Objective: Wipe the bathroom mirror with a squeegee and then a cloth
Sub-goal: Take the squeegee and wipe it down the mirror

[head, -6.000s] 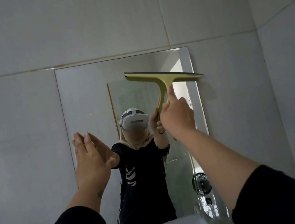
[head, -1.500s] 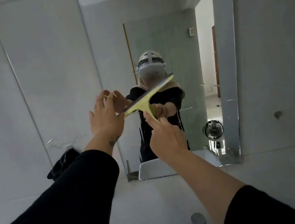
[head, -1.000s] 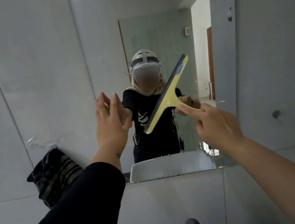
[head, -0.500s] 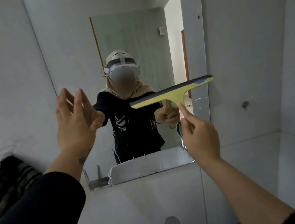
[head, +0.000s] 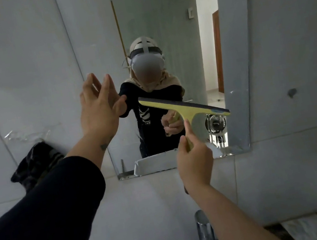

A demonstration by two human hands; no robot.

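Observation:
The wall mirror point(head: 157, 24) hangs on pale tiles straight ahead. My right hand point(head: 196, 164) grips the handle of a yellow squeegee point(head: 185, 108), whose dark rubber blade slants down to the right over the mirror's lower half. My left hand point(head: 99, 109) is raised with fingers spread, palm toward the mirror's left edge, holding nothing. A dark striped cloth point(head: 34, 165) hangs bunched on the wall left of the mirror, below my left forearm.
A chrome tap point(head: 204, 232) rises at the bottom centre under my right forearm. A side wall closes in on the right, with a marble ledge point(head: 312, 228) at its foot. The mirror reflects a person wearing a headset, a basin and a small fan.
The squeegee has dropped lower on the mirror and its blade now tilts down to the right. My left hand stays raised and open by the mirror's left edge.

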